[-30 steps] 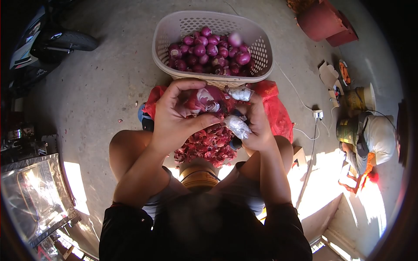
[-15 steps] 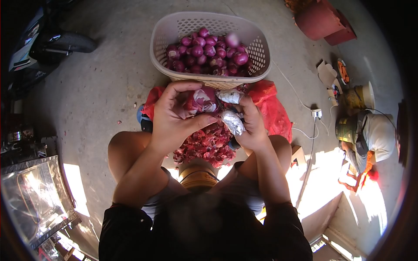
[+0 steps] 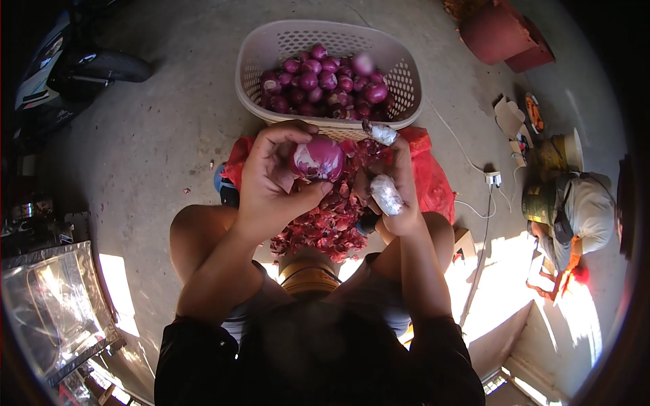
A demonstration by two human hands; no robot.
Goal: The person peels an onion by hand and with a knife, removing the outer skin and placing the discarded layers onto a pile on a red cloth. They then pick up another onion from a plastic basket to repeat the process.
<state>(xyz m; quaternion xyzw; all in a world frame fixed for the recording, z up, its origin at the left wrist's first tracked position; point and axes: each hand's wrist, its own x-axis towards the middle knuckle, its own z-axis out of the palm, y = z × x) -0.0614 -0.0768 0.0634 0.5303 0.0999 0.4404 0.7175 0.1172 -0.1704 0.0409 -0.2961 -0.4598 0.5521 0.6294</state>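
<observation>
A red onion (image 3: 319,160) with pale patches of partly peeled skin sits between the thumb and fingers of my left hand (image 3: 269,183). Just to its right, apart from the onion, is my right hand (image 3: 405,172), its thumb and forefinger spread. Silvery foil-like wraps (image 3: 386,195) cover that thumb and forefinger. Its other fingers are partly hidden. Below both hands lies a heap of red onion skins (image 3: 318,230). Beyond them stands a perforated grey-beige plastic basket (image 3: 328,26) holding several red onions (image 3: 327,80).
Red mesh sacking (image 3: 433,179) lies beside the skins. A yellowish round container (image 3: 308,279) stands between my knees. A power strip with cords (image 3: 493,178) is on the floor at right, near another person (image 3: 586,210). A motorcycle wheel (image 3: 112,65) is at upper left.
My right hand has moved right, away from the onion, and its wrapped thumb and forefinger have spread. The onion has turned in my left hand, showing more smooth purple surface.
</observation>
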